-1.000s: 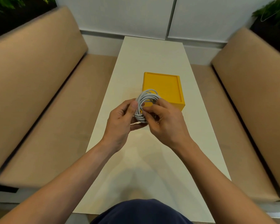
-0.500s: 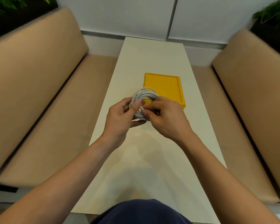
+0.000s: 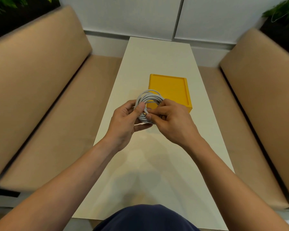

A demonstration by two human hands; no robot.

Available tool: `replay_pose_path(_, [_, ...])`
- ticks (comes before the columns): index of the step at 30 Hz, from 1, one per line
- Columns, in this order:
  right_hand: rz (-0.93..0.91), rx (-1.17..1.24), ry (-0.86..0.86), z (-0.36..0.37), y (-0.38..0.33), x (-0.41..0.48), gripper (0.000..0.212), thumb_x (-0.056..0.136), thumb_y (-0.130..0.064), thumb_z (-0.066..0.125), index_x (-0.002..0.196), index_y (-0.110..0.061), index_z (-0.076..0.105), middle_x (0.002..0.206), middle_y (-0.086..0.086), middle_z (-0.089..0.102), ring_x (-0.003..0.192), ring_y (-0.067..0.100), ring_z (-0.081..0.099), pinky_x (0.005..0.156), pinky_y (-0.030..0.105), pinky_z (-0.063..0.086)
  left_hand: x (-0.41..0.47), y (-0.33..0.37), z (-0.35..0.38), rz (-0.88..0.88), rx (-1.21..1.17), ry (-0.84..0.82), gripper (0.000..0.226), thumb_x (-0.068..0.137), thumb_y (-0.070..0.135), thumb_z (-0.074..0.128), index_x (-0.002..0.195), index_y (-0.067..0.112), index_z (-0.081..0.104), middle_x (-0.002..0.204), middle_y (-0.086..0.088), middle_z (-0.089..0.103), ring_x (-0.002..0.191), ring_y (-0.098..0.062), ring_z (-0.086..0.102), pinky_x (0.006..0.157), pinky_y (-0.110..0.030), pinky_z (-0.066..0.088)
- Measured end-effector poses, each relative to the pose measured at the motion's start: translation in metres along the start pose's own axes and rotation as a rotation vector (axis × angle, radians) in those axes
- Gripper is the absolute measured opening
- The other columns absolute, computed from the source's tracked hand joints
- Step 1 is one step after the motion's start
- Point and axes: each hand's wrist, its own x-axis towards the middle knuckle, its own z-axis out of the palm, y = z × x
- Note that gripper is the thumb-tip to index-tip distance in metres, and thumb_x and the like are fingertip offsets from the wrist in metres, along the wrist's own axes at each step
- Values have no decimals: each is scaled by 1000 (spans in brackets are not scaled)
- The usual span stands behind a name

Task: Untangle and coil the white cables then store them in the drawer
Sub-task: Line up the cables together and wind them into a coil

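Note:
A coil of white cable is held above the white table, just in front of a yellow drawer box. My left hand grips the coil's left side, thumb pressed across the loops. My right hand pinches the loops at the coil's lower right with its fingertips. The drawer box sits shut on the table, its front face partly hidden behind the coil and my right hand.
Tan cushioned benches run along both sides of the table: the left bench, the right bench. A white wall panel stands at the far end. Dark planters with green leaves sit behind the backrests.
The coil has tilted and shifted a little left, its loops now showing more open toward me. Both hands kept hold, the right fingers working along the loops.

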Motion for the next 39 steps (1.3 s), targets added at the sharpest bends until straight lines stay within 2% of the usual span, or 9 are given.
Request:
replay_pose_path(10, [-1, 12, 75, 6, -2, 2, 22, 93, -27, 75, 113, -22, 80, 86, -3, 70, 74, 12, 59, 66, 36, 50, 4, 3, 0, -143, -190, 20, 21, 103, 24, 59, 110, 10, 73, 103, -9, 74, 85, -26, 73, 74, -39, 61])
replay_pose_path(17, [-78, -138, -6, 11, -3, -1, 29, 99, -31, 55, 112, -23, 80, 92, 3, 66, 85, 25, 61, 66, 46, 54, 4, -1, -1, -123, -145, 20, 19, 103, 18, 61, 113, 7, 72, 103, -9, 76, 89, -25, 73, 78, -38, 62])
replay_pose_path(22, [67, 56, 139, 14, 3, 0, 16, 93, -30, 75, 103, -20, 83, 93, -2, 75, 82, 14, 66, 73, 39, 57, 0, -8, -1, -105, -166, 13, 19, 100, 9, 63, 117, 8, 71, 104, -12, 76, 93, -24, 74, 81, -38, 61])
replay_pose_path(26, [-51, 86, 157, 26, 11, -8, 18, 92, -26, 78, 107, -17, 82, 97, 0, 53, 82, 12, 54, 63, 14, 39, 2, -9, -6, -130, -183, 47, 15, 100, 9, 62, 112, 6, 71, 100, -11, 75, 90, -26, 72, 78, -38, 61])
replay_pose_path(29, [-61, 234, 270, 26, 17, -17, 27, 89, -25, 81, 116, -19, 78, 103, -4, 49, 83, 6, 52, 59, 15, 45, 3, -5, -9, -139, -196, 50, 17, 100, 10, 62, 114, 3, 70, 101, -11, 75, 89, -29, 74, 78, -39, 62])
replay_pose_path(31, [103, 330, 299, 22, 23, -19, 47, 87, -32, 83, 131, -28, 66, 115, -9, 51, 90, 5, 56, 67, 18, 54, 1, -3, -10, -140, -172, 28, 18, 100, 11, 62, 115, 3, 69, 101, -9, 75, 91, -29, 75, 78, -40, 63])
replay_pose_path(35, [357, 868, 31, 15, 35, -22, 78, 90, -43, 74, 158, -37, 36, 150, -14, 50, 131, 11, 58, 98, 37, 59, -3, -2, -9, -151, -90, -50, 19, 99, 13, 64, 117, 8, 68, 99, -6, 77, 89, -26, 75, 78, -40, 63])
replay_pose_path(37, [309, 841, -49, 9, 45, -22, 82, 91, -47, 70, 159, -47, 26, 157, -20, 43, 136, 13, 55, 105, 46, 55, -5, -2, -9, -139, -41, -79, 28, 96, 13, 66, 124, 13, 64, 100, -9, 77, 87, -27, 74, 76, -42, 63])
replay_pose_path(39, [216, 637, -120, 5, 47, -21, 80, 94, -52, 65, 159, -51, 19, 160, -27, 36, 138, 10, 52, 107, 40, 53, -6, -3, -9, -108, 25, -106, 45, 95, 12, 69, 136, 25, 58, 103, -14, 76, 90, -28, 75, 77, -44, 62])
